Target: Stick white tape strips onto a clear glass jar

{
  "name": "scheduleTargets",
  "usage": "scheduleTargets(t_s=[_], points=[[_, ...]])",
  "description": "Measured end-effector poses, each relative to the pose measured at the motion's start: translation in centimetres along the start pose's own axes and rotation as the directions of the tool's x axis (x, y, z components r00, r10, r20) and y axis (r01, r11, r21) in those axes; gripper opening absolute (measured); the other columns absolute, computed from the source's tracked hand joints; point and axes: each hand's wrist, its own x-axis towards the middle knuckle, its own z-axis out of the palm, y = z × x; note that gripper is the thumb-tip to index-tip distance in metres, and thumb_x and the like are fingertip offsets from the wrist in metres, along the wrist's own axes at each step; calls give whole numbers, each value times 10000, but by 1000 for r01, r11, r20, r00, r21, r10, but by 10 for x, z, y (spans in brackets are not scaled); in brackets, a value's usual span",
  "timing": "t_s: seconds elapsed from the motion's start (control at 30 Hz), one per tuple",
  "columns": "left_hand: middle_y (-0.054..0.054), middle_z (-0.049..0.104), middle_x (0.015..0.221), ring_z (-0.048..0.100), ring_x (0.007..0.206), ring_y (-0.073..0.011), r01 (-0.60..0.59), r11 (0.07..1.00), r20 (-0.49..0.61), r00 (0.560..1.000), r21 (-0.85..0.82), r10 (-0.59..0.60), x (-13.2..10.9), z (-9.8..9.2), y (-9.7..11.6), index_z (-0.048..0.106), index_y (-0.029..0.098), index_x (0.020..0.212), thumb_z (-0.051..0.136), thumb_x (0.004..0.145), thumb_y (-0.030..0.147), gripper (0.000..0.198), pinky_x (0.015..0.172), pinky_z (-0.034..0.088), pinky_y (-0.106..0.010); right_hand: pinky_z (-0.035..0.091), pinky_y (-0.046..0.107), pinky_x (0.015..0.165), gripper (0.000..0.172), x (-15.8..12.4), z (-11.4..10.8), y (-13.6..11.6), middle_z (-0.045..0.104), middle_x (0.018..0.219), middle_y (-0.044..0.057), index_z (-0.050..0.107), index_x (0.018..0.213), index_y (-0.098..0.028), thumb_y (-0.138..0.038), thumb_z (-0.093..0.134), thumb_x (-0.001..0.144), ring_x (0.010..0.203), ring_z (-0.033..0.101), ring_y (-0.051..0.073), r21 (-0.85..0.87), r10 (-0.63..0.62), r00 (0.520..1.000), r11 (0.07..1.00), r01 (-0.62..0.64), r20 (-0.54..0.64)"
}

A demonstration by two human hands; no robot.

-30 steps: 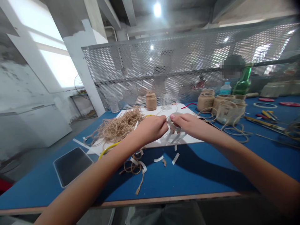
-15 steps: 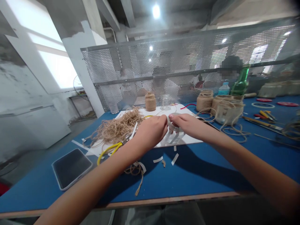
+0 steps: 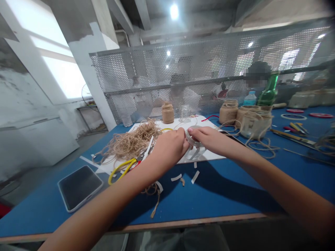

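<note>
A clear glass jar (image 3: pixel 200 152) with pale strips on its side is tilted over the white sheet (image 3: pixel 214 155). My right hand (image 3: pixel 205 136) grips it near the rim, with the thumb on top. At the rim's left side, my left hand (image 3: pixel 171 145) is closed, its fingertips pinched against the jar. What those fingers pinch is hidden. Left of this hand lies a tangled heap of jute twine (image 3: pixel 136 139). Yellow-handled scissors (image 3: pixel 123 168) rest beside the heap, partly under my left forearm. White strip scraps (image 3: pixel 195 177) and a short twine bit (image 3: pixel 182 182) lie below the jar.
A phone-like dark tablet (image 3: pixel 80 188) lies at the left. Behind stand a twine-wrapped jar (image 3: pixel 168 113) and a clear jar (image 3: pixel 185 113). On the right are more wrapped jars (image 3: pixel 228 113), a green bottle (image 3: pixel 269 92) and several tools (image 3: pixel 298 129). A perforated metal screen (image 3: pixel 154 76) closes the back.
My left hand has turned and shifted slightly right along the jar's rim, its fingertips lower. My right hand keeps its hold on the jar, which has barely moved.
</note>
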Motion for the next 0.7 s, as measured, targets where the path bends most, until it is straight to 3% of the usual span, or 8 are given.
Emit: scheduleTargets(t_s=[0.23, 0.5, 0.7], points=[[-90, 643, 746, 610, 665, -215, 1, 1000, 32, 999, 31, -2, 4, 5, 2, 512, 122, 835, 393, 810, 236, 167, 579, 426, -286, 304, 258, 589, 427, 0, 1, 1, 520, 634, 2, 448, 604, -177, -453, 262, 871, 601, 426, 127, -18, -11, 1000, 1000, 12, 10], [-80, 629, 746, 590, 670, -198, 0, 998, 49, 999, -55, 3, 6, 11, -2, 488, 127, 855, 390, 817, 284, 189, 584, 399, -275, 303, 262, 604, 426, 1, 2, 2, 517, 650, 3, 463, 621, -178, -455, 261, 874, 614, 418, 128, -25, -10, 1000, 1000, 11, 12], [-41, 598, 692, 554, 632, -171, 75, 988, 45, 997, -135, -69, 4, 15, -6, 490, 151, 802, 383, 795, 253, 148, 560, 357, -255, 292, 261, 576, 451, 0, 1, 1, 487, 616, -2, 472, 604, -176, -481, 272, 869, 591, 404, 122, 2, 17, 1000, 1000, -17, 4]])
